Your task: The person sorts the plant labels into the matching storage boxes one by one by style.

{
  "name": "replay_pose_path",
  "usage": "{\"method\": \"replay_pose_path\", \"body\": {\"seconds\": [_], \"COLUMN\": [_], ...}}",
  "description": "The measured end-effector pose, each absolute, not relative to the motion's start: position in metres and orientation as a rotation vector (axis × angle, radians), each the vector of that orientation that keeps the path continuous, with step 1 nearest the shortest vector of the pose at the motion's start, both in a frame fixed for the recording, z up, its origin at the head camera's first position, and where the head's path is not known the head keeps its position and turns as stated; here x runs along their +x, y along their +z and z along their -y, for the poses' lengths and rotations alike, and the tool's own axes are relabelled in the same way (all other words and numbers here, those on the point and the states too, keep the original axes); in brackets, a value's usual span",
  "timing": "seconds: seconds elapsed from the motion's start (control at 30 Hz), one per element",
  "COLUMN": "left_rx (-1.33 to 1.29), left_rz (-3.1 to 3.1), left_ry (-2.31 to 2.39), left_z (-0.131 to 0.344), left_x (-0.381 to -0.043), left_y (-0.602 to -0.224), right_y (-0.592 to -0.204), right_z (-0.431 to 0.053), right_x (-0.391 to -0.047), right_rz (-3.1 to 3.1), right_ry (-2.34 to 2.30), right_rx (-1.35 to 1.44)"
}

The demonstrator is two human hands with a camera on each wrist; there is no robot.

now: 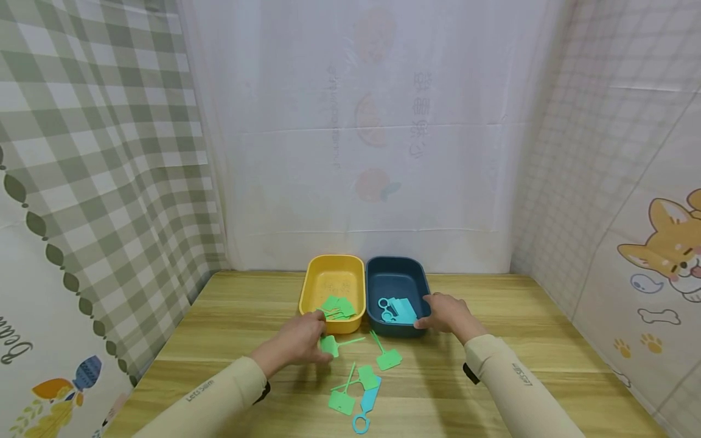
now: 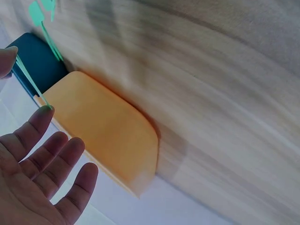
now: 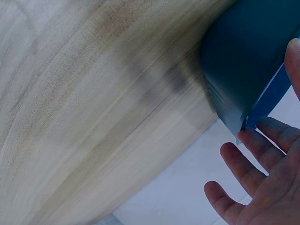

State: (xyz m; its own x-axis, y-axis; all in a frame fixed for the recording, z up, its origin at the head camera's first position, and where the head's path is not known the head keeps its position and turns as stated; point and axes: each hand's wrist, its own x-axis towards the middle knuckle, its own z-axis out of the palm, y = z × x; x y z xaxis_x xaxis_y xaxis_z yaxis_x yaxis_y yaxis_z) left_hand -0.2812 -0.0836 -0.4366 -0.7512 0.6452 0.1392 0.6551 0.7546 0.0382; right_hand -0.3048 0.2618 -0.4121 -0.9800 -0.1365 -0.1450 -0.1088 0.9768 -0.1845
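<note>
My left hand (image 1: 298,340) holds a green cable-tie tag (image 1: 330,345) by its edges between thumb and index finger, in front of the yellow bin (image 1: 333,261). Seen edge-on in the left wrist view, that tag (image 2: 30,79) is a thin strip, and the other fingers are spread. At the right side of the navy bin (image 1: 395,263), my right hand (image 1: 449,313) has loosely extended fingers beside the rim and its thumb near the front corner. Nothing shows in its grasp. Green tags (image 1: 341,307) lie in the yellow bin, light-blue ring-ended tags (image 1: 404,311) in the navy one.
On the wooden table (image 1: 246,316), nearer me, lie a green tag (image 1: 389,359), two overlapping green tags (image 1: 342,403) and a light-blue ring-ended tag (image 1: 369,398). The bins stand side by side near the back curtain (image 1: 306,201). Patterned cloths hang at both sides.
</note>
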Motion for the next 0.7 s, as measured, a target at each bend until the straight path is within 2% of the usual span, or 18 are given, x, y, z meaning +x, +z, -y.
{"method": "replay_pose_path", "body": {"seconds": [0.7], "left_rx": [-0.935], "left_rz": [2.811], "left_ry": [-0.131], "left_z": [0.077], "left_x": [-0.298], "left_y": [-0.418], "right_y": [-0.413], "right_z": [-0.262], "right_x": [-0.305], "right_rz": [-2.971], "right_ry": [-0.251], "right_rx": [-0.189]}}
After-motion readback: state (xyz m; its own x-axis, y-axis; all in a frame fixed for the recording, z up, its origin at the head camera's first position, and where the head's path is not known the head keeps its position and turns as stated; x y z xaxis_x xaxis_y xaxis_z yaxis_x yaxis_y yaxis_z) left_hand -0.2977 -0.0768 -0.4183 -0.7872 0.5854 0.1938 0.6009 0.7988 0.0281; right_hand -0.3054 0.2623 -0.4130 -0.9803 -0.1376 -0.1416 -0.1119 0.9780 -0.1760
